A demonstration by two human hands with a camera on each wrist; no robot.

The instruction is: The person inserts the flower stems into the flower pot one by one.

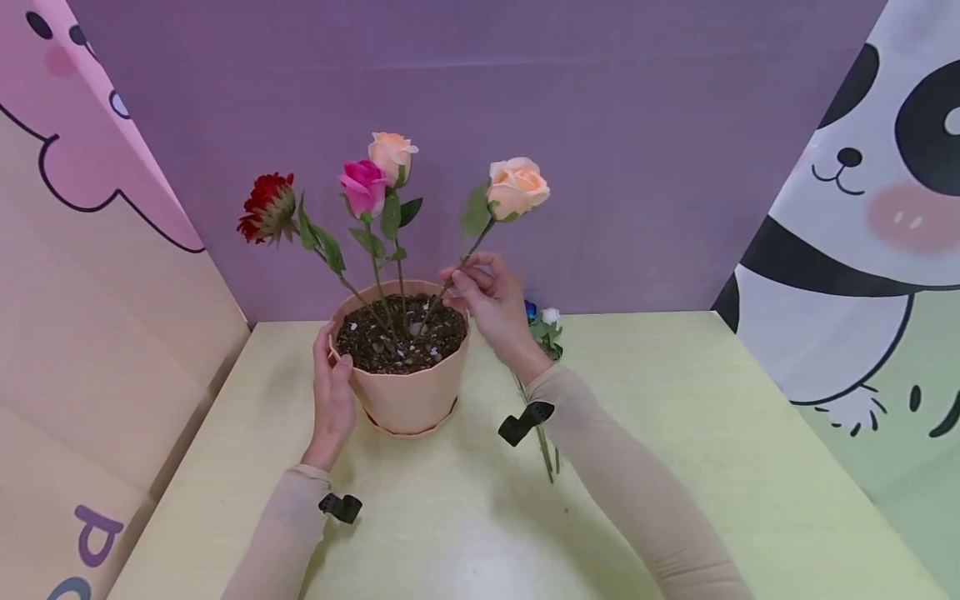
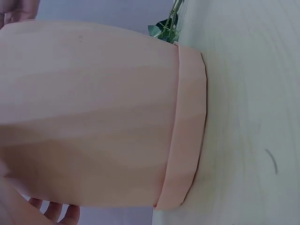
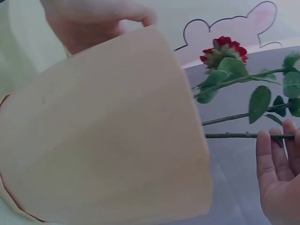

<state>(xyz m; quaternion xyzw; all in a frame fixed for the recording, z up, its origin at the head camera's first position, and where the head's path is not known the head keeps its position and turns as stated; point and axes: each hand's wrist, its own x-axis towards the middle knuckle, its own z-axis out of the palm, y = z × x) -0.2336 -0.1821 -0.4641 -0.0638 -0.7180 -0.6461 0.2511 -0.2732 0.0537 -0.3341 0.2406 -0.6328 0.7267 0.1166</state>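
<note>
A peach plastic flower pot (image 1: 408, 402) filled with dark soil (image 1: 367, 350) stands on the table. My left hand (image 1: 333, 404) grips its left side, thumb near the rim and fingers round the back. With thumb and fingertips my right hand (image 1: 491, 304) pinches the stem of a peach rose (image 1: 517, 190), whose lower end meets the soil at the pot's right. A red flower (image 1: 267, 208) leaning left, a magenta rose (image 1: 364, 188) and another peach rose (image 1: 392, 155) rise from the soil. The right wrist view shows the right fingers (image 3: 266, 159) at the stem.
Behind the right wrist, more artificial flowers lie on the table (image 1: 645, 400), with a blue bloom, a white bloom (image 1: 551, 316) and long green stems (image 1: 546, 450). A purple backdrop (image 1: 622, 167) stands at the table's back edge. Printed cartoon panels flank both sides.
</note>
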